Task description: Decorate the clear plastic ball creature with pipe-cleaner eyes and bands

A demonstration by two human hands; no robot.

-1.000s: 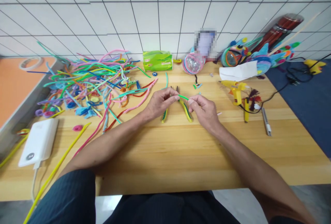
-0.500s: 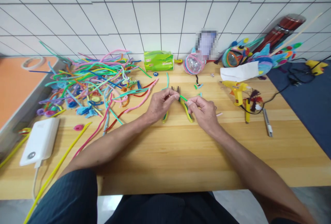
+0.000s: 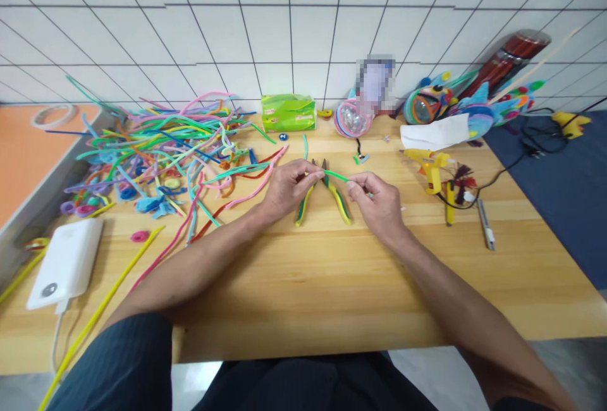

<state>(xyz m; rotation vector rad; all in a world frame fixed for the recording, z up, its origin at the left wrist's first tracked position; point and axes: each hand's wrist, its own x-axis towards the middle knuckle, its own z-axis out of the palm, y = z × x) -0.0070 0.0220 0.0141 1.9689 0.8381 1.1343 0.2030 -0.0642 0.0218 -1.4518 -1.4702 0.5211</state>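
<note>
A short green pipe cleaner [image 3: 336, 175] is stretched between my two hands above the table. My left hand [image 3: 291, 188] pinches its left end, and my right hand [image 3: 377, 201] pinches the right end between thumb and fingers. Below it lie pliers [image 3: 339, 202] with yellow-green handles, their jaws spread and pointing to the wall; the left hand covers part of them. Small cut bits of pipe cleaner [image 3: 364, 159] lie just beyond the right hand.
A tangled heap of colourful pipe cleaners [image 3: 165, 139] spreads at the left, with a white power bank [image 3: 66, 262] nearer me. A green tissue pack [image 3: 288, 113] stands by the wall. To the right lie a yellow glue gun [image 3: 431, 167], a utility knife [image 3: 486, 224] and a red flask [image 3: 509, 60].
My hands have drawn slightly apart, so more of the green pipe cleaner shows between them. The camera view has shifted a little.
</note>
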